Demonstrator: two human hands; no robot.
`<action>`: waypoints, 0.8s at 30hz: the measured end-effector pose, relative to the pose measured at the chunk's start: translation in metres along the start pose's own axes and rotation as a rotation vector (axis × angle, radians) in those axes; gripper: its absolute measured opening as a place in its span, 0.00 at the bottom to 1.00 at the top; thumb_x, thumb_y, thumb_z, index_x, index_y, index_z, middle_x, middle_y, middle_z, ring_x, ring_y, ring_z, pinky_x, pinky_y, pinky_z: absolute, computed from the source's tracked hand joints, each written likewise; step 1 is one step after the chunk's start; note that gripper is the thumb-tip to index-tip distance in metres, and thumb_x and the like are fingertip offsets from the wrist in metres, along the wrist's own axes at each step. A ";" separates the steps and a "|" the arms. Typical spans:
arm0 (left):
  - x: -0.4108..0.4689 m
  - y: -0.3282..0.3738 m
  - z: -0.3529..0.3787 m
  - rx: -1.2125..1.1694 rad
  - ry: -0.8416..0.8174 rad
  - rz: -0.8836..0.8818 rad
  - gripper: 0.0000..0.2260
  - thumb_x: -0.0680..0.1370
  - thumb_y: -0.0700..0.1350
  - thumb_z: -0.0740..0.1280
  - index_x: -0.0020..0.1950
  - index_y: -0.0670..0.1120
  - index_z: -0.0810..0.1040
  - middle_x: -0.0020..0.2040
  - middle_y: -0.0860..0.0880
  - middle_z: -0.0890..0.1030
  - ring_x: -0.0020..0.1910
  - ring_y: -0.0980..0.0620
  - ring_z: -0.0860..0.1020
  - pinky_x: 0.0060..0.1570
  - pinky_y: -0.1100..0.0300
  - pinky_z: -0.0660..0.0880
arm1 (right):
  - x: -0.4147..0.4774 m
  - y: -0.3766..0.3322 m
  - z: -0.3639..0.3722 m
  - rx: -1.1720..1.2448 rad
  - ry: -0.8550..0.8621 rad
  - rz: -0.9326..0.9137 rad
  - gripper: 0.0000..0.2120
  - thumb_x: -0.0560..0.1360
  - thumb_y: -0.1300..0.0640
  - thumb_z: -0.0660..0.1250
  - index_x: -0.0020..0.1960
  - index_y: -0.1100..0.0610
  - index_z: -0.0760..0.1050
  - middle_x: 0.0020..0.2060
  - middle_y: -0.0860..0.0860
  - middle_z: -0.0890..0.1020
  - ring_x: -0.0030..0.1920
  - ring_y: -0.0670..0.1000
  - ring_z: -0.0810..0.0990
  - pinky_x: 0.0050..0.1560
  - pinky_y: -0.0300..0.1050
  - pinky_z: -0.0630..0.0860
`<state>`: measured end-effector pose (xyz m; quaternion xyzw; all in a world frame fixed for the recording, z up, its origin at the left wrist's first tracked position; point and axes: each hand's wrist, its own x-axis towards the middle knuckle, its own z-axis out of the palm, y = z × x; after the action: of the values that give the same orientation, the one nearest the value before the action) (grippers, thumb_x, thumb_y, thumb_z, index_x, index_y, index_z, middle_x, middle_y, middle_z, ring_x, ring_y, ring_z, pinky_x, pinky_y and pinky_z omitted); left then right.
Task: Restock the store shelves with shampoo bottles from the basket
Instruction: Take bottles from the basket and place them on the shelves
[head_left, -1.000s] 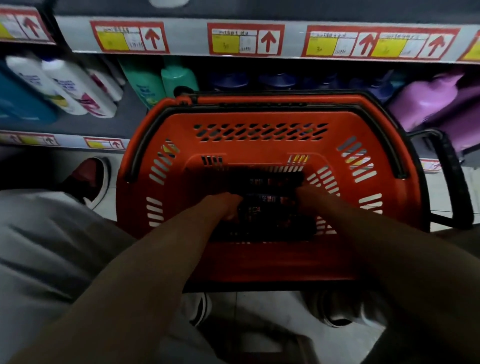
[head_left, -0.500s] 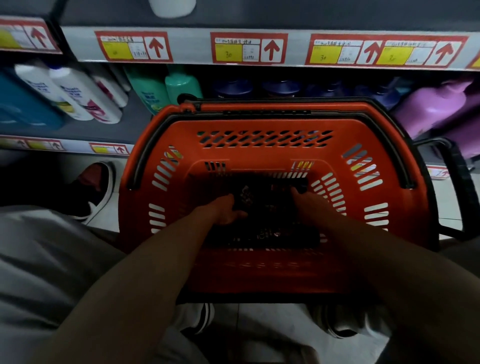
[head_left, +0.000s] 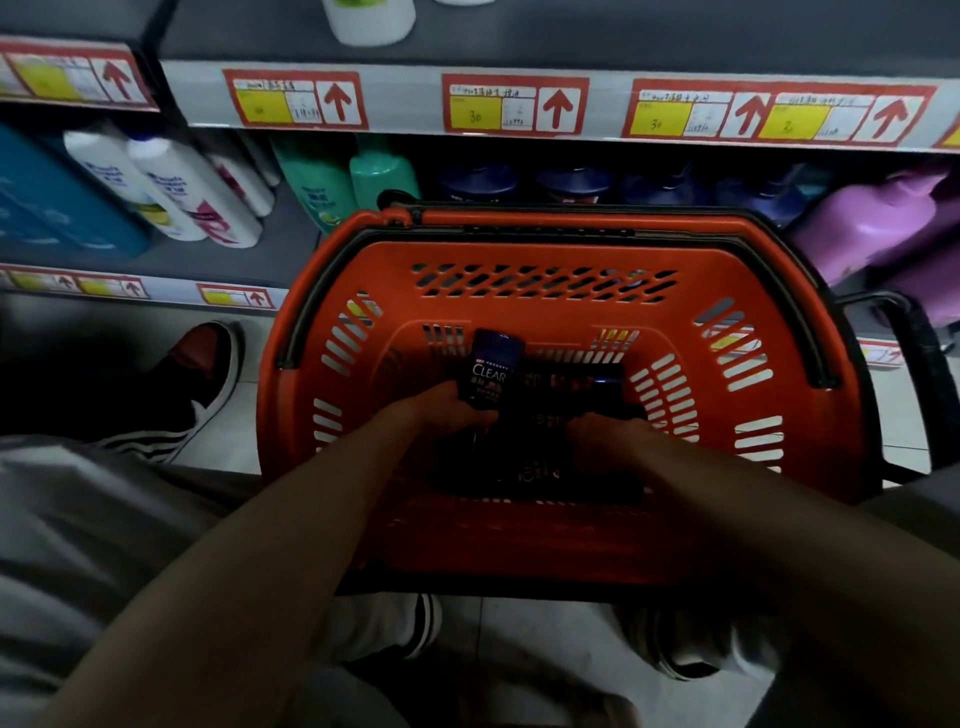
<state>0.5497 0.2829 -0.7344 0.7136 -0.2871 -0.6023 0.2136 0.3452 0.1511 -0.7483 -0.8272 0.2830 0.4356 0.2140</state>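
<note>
The basket (head_left: 545, 254) is of orange plastic, smooth with a soft shine, and its walls are cut with slots. Its black handle (head_left: 922, 379) is plastic too, but more matt. The dark bottle (head_left: 491, 371) is glossy plastic with a shiny printed label. The white bottles (head_left: 171, 192) and the purple bottle (head_left: 872, 223) look like smooth plastic with a light gloss. The price labels (head_left: 514, 104) are matt paper. The trousers (head_left: 78, 519) are grey cloth, dull and soft. The floor tiles (head_left: 530, 649) are smooth and pale.

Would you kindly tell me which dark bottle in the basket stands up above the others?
The CLEAR-labelled bottle gripped by the left hand; the other bottles lie flat.
</note>
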 end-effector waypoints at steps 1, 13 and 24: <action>-0.002 0.001 0.001 -0.061 0.005 -0.009 0.18 0.81 0.37 0.70 0.70 0.39 0.75 0.68 0.39 0.79 0.64 0.45 0.78 0.66 0.52 0.74 | 0.000 -0.002 -0.002 -0.013 -0.010 0.013 0.28 0.80 0.45 0.68 0.77 0.49 0.67 0.72 0.53 0.73 0.70 0.55 0.74 0.56 0.46 0.72; -0.033 0.026 -0.011 0.163 0.005 -0.029 0.25 0.81 0.51 0.69 0.77 0.50 0.70 0.74 0.51 0.73 0.71 0.51 0.71 0.74 0.54 0.65 | 0.000 0.008 -0.007 0.216 -0.064 0.157 0.31 0.86 0.42 0.54 0.83 0.57 0.54 0.81 0.58 0.60 0.80 0.58 0.61 0.77 0.49 0.62; -0.108 0.101 -0.039 -0.026 0.054 0.070 0.36 0.70 0.56 0.78 0.75 0.55 0.69 0.72 0.55 0.74 0.68 0.48 0.73 0.49 0.49 0.79 | -0.091 0.015 -0.112 0.501 0.055 -0.115 0.29 0.75 0.62 0.75 0.74 0.63 0.70 0.64 0.56 0.79 0.66 0.59 0.77 0.67 0.48 0.74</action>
<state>0.5611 0.2781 -0.5824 0.7162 -0.2983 -0.5786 0.2516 0.3606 0.0986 -0.6143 -0.7748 0.3402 0.3163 0.4288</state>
